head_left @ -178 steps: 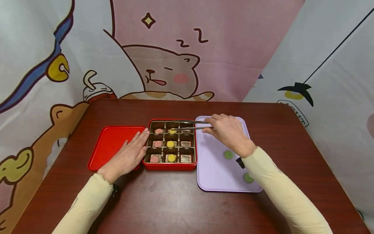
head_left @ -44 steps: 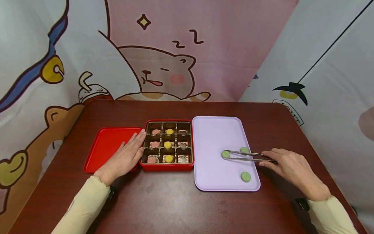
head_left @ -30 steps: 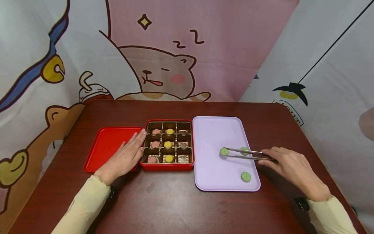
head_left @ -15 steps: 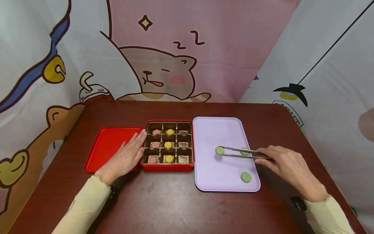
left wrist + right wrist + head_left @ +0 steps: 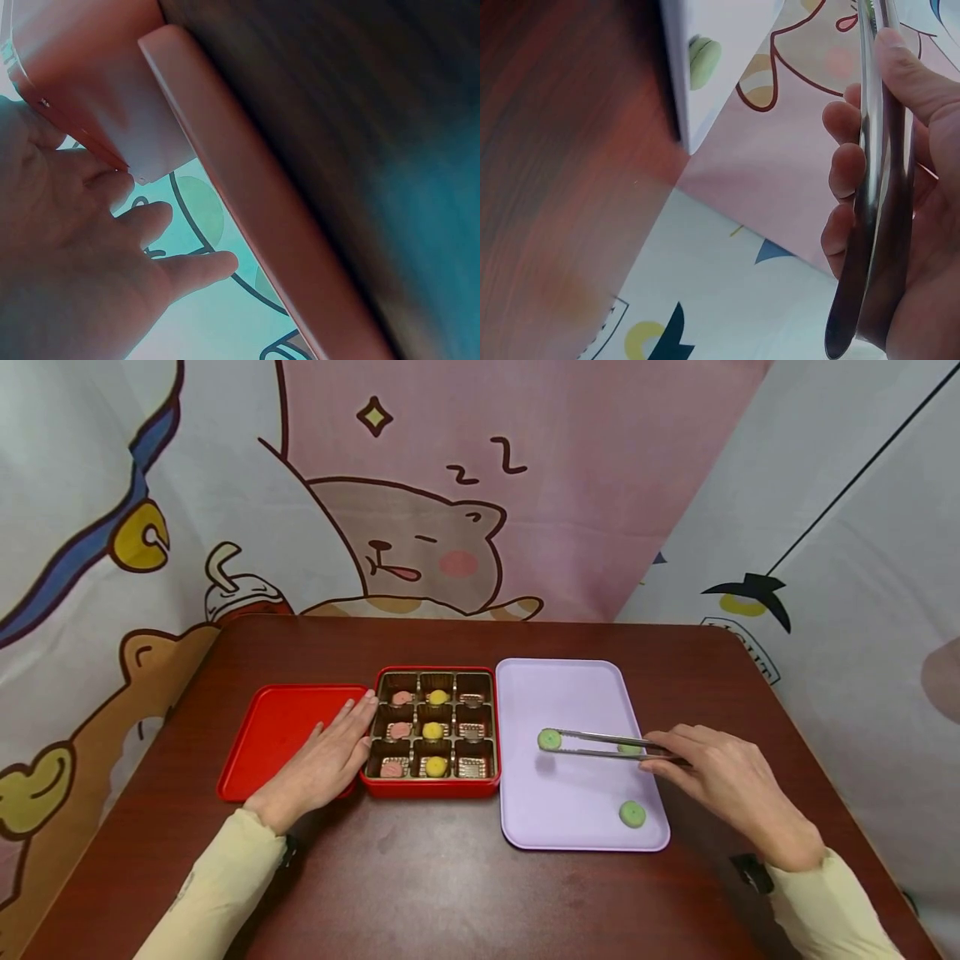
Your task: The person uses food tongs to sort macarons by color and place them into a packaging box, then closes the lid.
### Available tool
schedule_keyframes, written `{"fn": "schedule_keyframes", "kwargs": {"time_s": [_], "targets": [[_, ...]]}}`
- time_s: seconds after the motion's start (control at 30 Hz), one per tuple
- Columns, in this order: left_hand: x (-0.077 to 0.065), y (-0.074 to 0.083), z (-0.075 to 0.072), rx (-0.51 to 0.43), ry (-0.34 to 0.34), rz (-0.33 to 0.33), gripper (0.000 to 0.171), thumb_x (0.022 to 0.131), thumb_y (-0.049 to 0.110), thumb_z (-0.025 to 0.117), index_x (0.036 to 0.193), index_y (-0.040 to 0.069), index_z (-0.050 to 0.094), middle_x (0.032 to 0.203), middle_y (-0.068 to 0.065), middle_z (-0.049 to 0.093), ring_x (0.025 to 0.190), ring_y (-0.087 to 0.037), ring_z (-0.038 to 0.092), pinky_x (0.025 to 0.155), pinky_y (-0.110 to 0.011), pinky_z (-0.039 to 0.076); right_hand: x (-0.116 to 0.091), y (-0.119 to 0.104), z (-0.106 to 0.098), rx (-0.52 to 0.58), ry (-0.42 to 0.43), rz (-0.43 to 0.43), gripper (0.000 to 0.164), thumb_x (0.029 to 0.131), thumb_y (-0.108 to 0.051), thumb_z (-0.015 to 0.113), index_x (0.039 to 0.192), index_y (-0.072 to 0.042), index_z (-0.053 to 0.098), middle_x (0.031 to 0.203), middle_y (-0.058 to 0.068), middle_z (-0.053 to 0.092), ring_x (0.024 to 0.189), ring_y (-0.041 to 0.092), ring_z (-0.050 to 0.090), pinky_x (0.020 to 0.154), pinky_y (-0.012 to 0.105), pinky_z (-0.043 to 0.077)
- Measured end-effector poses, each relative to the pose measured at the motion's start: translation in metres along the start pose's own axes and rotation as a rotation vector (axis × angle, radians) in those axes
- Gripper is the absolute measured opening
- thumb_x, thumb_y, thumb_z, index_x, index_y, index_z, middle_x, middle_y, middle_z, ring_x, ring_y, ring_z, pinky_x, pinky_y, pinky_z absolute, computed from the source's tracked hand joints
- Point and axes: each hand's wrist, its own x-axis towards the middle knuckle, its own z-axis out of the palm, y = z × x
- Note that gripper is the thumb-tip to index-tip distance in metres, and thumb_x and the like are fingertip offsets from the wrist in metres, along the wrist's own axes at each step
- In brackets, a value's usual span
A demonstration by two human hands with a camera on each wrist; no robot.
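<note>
My right hand (image 5: 731,781) grips metal tongs (image 5: 600,737), fingers and thumb wrapped round them in the right wrist view. The tongs' tips pinch a green macaron (image 5: 550,739) above the lilac tray (image 5: 570,835), where its shadow falls. My left hand (image 5: 318,764) lies over the red lid (image 5: 273,718) with straight fingers, its fingertips at the left side of the red box (image 5: 435,789). Inside the box, pink macarons (image 5: 400,730) fill the left column and yellow macarons (image 5: 432,731) the middle one. The right column shows only its ridged bottoms (image 5: 471,767).
Another green macaron (image 5: 632,814) lies at the tray's near right. One more green macaron (image 5: 628,748) is partly covered by the tongs. Box, lid and tray stand side by side on the brown table (image 5: 420,877), with a cartoon-printed cloth (image 5: 600,485) behind.
Several seconds ago the tongs were over the box's far row, at a yellow macaron. Lately they have carried the green macaron leftward and slightly away over the tray. My left hand stays put.
</note>
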Motion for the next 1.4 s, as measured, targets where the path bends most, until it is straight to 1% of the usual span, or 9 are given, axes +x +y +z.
{"fn": "schedule_keyframes", "kwargs": {"time_s": [0.13, 0.23, 0.43, 0.63, 0.73, 0.83, 0.97, 1.03, 1.4], "targets": [[0.0, 0.0, 0.0, -0.001, 0.004, 0.003, 0.067, 0.111, 0.033, 0.042, 0.168, 0.014, 0.013, 0.174, -0.006, 0.01, 0.158, -0.037, 0.012, 0.118, -0.072, 0.017, 0.008, -0.006, 0.001, 0.023, 0.031, -0.025, 0.069, 0.094, -0.074, 0.042, 0.106, -0.017, 0.079, 0.081, -0.013, 0.064, 0.065, 0.003, 0.047, 0.051, 0.027, 0.044], [0.0, 0.0, 0.0, 0.0, 0.006, 0.005, 0.067, 0.111, 0.033, 0.042, 0.168, 0.013, 0.013, 0.174, -0.006, 0.011, 0.158, -0.037, 0.013, 0.118, -0.072, 0.018, 0.014, -0.011, 0.003, 0.036, 0.044, -0.042, 0.07, 0.095, -0.074, 0.038, 0.106, -0.018, 0.079, 0.081, -0.013, 0.063, 0.065, 0.002, 0.048, 0.051, 0.027, 0.044], [0.0, 0.0, 0.0, 0.0, 0.007, -0.004, 0.067, 0.11, 0.033, 0.042, 0.168, 0.013, 0.013, 0.173, -0.007, 0.011, 0.158, -0.038, 0.013, 0.117, -0.072, 0.018, 0.027, -0.024, 0.006, 0.042, 0.021, -0.064, 0.064, 0.094, -0.073, 0.046, 0.106, -0.02, 0.079, 0.079, -0.013, 0.064, 0.064, 0.003, 0.048, 0.052, 0.026, 0.044], [0.0, 0.001, 0.0, 0.0, 0.0, -0.005, 0.066, 0.111, 0.033, 0.041, 0.167, 0.013, 0.013, 0.173, -0.006, 0.011, 0.158, -0.037, 0.013, 0.118, -0.072, 0.017, 0.036, -0.034, 0.009, 0.046, 0.0, -0.088, 0.057, 0.094, -0.069, 0.055, 0.109, -0.02, 0.08, 0.085, -0.009, 0.071, 0.068, 0.006, 0.055, 0.055, 0.029, 0.05], [0.001, 0.002, -0.001, 0.0, -0.004, -0.012, 0.067, 0.11, 0.033, 0.042, 0.167, 0.013, 0.013, 0.173, -0.007, 0.011, 0.158, -0.037, 0.012, 0.118, -0.071, 0.017, 0.04, -0.038, 0.012, 0.054, -0.01, -0.11, 0.053, 0.094, -0.067, 0.058, 0.108, -0.02, 0.08, 0.085, -0.012, 0.069, 0.067, 0.004, 0.054, 0.055, 0.028, 0.05], [0.001, 0.001, -0.001, 0.0, -0.004, -0.016, 0.068, 0.11, 0.034, 0.042, 0.167, 0.013, 0.013, 0.173, -0.007, 0.011, 0.158, -0.037, 0.012, 0.118, -0.072, 0.017, 0.044, -0.042, 0.014, 0.06, -0.017, -0.136, 0.043, 0.092, -0.059, 0.069, 0.108, -0.021, 0.079, 0.085, -0.014, 0.068, 0.066, 0.004, 0.053, 0.055, 0.027, 0.049], [0.001, 0.001, 0.0, 0.002, 0.005, -0.007, 0.067, 0.11, 0.032, 0.043, 0.167, 0.013, 0.014, 0.173, -0.007, 0.012, 0.158, -0.038, 0.014, 0.117, -0.073, 0.018, 0.049, -0.047, 0.016, 0.062, -0.013, -0.178, 0.036, 0.082, -0.044, 0.084, 0.108, -0.019, 0.079, 0.085, -0.012, 0.069, 0.066, 0.005, 0.052, 0.055, 0.027, 0.049], [0.0, 0.0, 0.001, 0.001, 0.011, -0.001, 0.067, 0.11, 0.031, 0.043, 0.167, 0.013, 0.015, 0.173, -0.007, 0.012, 0.157, -0.039, 0.014, 0.117, -0.073, 0.018, 0.051, -0.049, 0.018, 0.062, -0.011, -0.195, 0.037, 0.08, -0.041, 0.086, 0.108, -0.018, 0.078, 0.085, -0.011, 0.069, 0.066, 0.005, 0.053, 0.056, 0.028, 0.049], [0.001, 0.0, 0.001, 0.004, 0.011, 0.003, 0.067, 0.11, 0.031, 0.043, 0.167, 0.012, 0.015, 0.173, -0.007, 0.012, 0.157, -0.039, 0.015, 0.117, -0.073, 0.019, 0.059, -0.054, 0.02, 0.047, -0.026, -0.241, 0.034, 0.083, -0.041, 0.085, 0.106, -0.017, 0.078, 0.082, -0.011, 0.066, 0.063, 0.006, 0.051, 0.052, 0.025, 0.046]]}}
